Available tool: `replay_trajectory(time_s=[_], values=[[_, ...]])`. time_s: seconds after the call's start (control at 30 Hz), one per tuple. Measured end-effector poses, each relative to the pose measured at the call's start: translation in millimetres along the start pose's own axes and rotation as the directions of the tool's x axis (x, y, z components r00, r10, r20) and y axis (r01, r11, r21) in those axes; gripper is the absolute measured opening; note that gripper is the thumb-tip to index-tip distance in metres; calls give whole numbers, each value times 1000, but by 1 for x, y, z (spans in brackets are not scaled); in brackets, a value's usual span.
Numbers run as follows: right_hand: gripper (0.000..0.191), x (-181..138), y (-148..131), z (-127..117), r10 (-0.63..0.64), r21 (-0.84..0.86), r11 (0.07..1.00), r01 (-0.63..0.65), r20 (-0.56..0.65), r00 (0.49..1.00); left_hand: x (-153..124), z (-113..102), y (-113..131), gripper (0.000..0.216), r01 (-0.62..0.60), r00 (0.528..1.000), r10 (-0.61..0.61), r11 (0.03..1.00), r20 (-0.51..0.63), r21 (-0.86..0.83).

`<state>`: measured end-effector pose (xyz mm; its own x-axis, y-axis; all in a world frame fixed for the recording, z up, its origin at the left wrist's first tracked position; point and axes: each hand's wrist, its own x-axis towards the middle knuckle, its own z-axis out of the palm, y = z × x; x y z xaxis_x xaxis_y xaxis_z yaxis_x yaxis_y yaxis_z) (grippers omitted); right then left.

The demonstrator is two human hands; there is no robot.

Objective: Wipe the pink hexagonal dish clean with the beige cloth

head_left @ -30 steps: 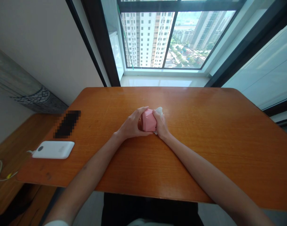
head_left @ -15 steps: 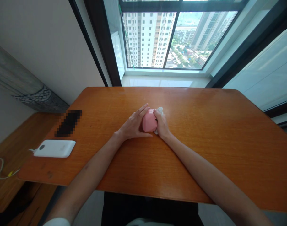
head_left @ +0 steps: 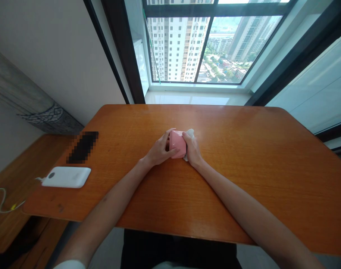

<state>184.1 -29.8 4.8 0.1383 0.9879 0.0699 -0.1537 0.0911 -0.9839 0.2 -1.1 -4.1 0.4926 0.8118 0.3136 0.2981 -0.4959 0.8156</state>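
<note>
A small pink box point(head_left: 178, 144) sits between both hands at the middle of the orange wooden table point(head_left: 243, 164). My left hand point(head_left: 159, 150) wraps round its left side, fingers curled over the top and thumb along the front. My right hand point(head_left: 191, 148) presses against the box's right side and is closed on a crumpled white tissue point(head_left: 190, 132), which sticks out above the fingers. Part of the box is hidden by the fingers.
A white power bank point(head_left: 66, 177) with a cable lies near the table's left edge, and a blurred dark flat object point(head_left: 82, 147) lies just beyond it. A lower wooden surface point(head_left: 8, 209) adjoins on the left. A large window rises behind the table.
My left hand's fingers, stretched out half a second ago, have curled back over the pink box. The box has tilted slightly. The right hand stays put with the tissue.
</note>
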Motion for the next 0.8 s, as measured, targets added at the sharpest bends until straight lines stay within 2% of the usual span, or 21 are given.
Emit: replay_trajectory(time_s=[0.1, 0.17, 0.23, 0.3, 0.47, 0.57, 0.67, 0.8], values=[[52, 3, 2, -1, 9, 13, 1000, -9, -6, 1000, 0, -4, -5, 113, -132, 991, 130, 988, 23, 84], [52, 5, 3, -2, 13, 21, 1000, -13, -2, 1000, 1, -9, -8, 129, -263, 965, 255, 949, 64, 176], [52, 7, 5, -2, 7, 34, 999, -7, 2, 1000, 0, -13, -8, 133, -351, 936, 337, 899, 101, 262], [52, 7, 5, -2, -1, 38, 999, 1, 5, 1000, 0, -16, -7, 126, -370, 929, 355, 874, 104, 314], [54, 4, 4, -2, -37, -20, 999, 37, -4, 999, 0, -12, 1, 118, -269, 961, 276, 935, -1, 232], [55, 1, 3, -2, -35, -32, 999, 35, 8, 999, 1, -5, 6, 106, -76, 995, 82, 992, -50, 103], [54, 0, 2, -1, -30, -26, 999, 30, 3, 1000, 2, 0, 7, 86, 77, 997, -78, 997, -26, -32], [51, 1, 1, 0, -26, -17, 1000, 26, -1, 1000, 2, 2, 2, 94, 39, 999, -41, 996, -16, -80]])
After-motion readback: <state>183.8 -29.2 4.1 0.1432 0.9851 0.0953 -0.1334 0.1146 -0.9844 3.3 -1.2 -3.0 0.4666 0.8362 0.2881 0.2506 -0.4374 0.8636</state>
